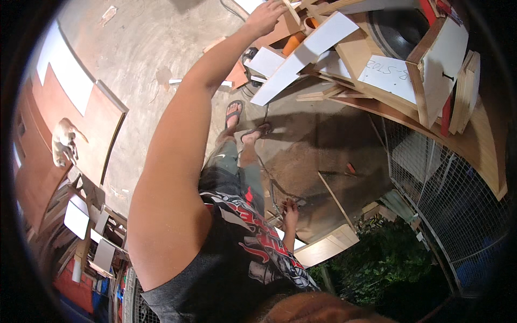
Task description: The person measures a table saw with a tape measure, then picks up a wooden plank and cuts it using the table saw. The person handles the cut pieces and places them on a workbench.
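Note:
My left arm stretches to the top of the head view. There my left hand (pixel 265 19) has its fingers bent against the edge of a thin wooden strip (pixel 292 12), seemingly gripping it. Beside that hand lie an orange cylinder (pixel 293 43) and a long white-faced board (pixel 307 56). Low by my right side, my right hand (pixel 291 211) is curled at a greyish object (pixel 298 200), too small and dark to name. A dark cord or hose (pixel 265 164) runs across the floor toward that hand.
White-faced and bare wood pieces (pixel 388 78) pile up at the upper right, by a round black thing (pixel 398 29). Wire mesh (pixel 458 199) stands at the right. A light-coloured animal (pixel 65 141) rests on boards (pixel 99 129) at the left. Offcuts (pixel 102 226) are stacked below.

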`<state>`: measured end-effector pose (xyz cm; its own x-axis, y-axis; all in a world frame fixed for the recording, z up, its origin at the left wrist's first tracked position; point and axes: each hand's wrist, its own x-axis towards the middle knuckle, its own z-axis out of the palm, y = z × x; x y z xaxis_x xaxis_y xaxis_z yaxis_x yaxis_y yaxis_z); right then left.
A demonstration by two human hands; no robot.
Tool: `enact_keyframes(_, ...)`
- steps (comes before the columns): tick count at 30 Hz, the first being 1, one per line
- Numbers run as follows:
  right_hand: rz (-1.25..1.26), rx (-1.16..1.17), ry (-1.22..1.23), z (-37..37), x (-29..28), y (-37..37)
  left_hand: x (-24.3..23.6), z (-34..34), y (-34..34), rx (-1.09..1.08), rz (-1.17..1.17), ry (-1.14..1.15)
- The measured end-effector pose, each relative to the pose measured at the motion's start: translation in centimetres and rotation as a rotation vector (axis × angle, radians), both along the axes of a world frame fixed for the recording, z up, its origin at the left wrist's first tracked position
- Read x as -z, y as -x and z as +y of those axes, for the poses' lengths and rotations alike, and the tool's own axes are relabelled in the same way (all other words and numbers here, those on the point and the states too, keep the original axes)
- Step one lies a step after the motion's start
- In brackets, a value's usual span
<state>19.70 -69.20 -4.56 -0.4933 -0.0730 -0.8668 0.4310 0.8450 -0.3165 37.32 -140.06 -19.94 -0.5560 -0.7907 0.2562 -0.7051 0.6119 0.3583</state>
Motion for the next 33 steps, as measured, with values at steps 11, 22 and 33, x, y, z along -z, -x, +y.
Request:
enact_keyframes(11, -0.039, -0.619, 0.041, 1.0, 9.1, 4.2, 11.5, 50.5, -33.0, -0.646, -0.609, -1.3)
enact_keyframes(22, -0.038, -0.571, 0.224, -15.8, 8.0, 5.8, 3.1, 57.6, -30.4, -0.838, 0.219, -1.335)
enact_keyframes(33, 0.015, -0.493, 0.416, -18.6, 15.1, -1.8, 0.1, 38.7, -37.8, -0.6, 0.282, -1.056)
